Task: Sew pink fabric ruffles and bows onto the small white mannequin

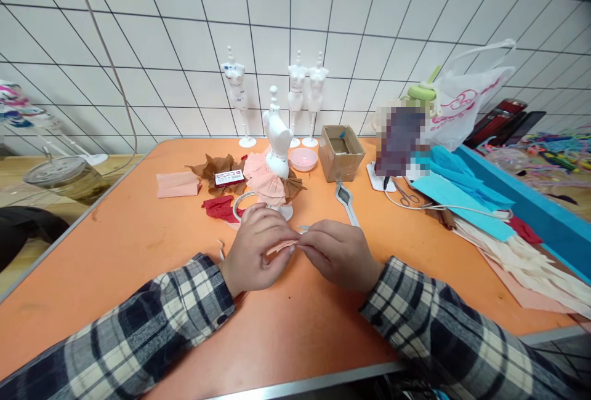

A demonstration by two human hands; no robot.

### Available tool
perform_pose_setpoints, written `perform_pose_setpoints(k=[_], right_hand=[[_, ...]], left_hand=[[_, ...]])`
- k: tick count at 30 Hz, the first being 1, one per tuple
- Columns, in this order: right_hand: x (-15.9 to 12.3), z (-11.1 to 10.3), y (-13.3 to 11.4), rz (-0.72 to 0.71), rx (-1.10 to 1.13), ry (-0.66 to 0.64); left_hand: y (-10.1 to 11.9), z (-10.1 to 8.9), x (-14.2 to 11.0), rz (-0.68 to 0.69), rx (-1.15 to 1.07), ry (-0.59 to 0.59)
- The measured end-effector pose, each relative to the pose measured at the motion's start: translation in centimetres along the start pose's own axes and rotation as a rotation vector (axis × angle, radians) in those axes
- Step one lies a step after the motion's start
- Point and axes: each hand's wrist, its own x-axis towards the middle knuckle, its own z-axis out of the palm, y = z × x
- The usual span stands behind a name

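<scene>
Above the front of the orange table, my left hand (263,249) and my right hand (339,253) meet, fingers closed in a pinch. Between them is a small strip of peach crepe paper (281,245), mostly covered by my fingers. Just behind stands a small white mannequin (277,132) with a ruffled peach paper skirt (265,177) around its lower part and brown paper below. A ring of tape (238,204) lies beside my left hand, partly over red crepe paper (219,208). A grey-and-white long-handled tool (345,198) lies beyond my right hand.
Behind are a pink bowl (303,159), a cardboard box (342,157) and several bare mannequins, one at the left (236,89). A small labelled box (229,178) rests on brown paper. Scissors (406,196), a cable and blue paper (457,203) lie at the right.
</scene>
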Motion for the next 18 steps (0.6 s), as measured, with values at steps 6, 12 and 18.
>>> perform_pose_setpoints(k=[6, 12, 18], right_hand=[[0.0, 0.2, -0.5, 0.2, 0.077, 0.038], [0.4, -0.1, -0.3, 0.316, 0.269, 0.056], [0.6, 0.8, 0.0, 0.578, 0.615, -0.007]], left_hand=[[-0.8, 0.0, 0.0, 0.041, 0.0, 0.018], [-1.2, 0.5, -0.2, -0.056, -0.122, 0.055], [-0.9, 0.9, -0.1, -0.274, -0.246, 0.107]])
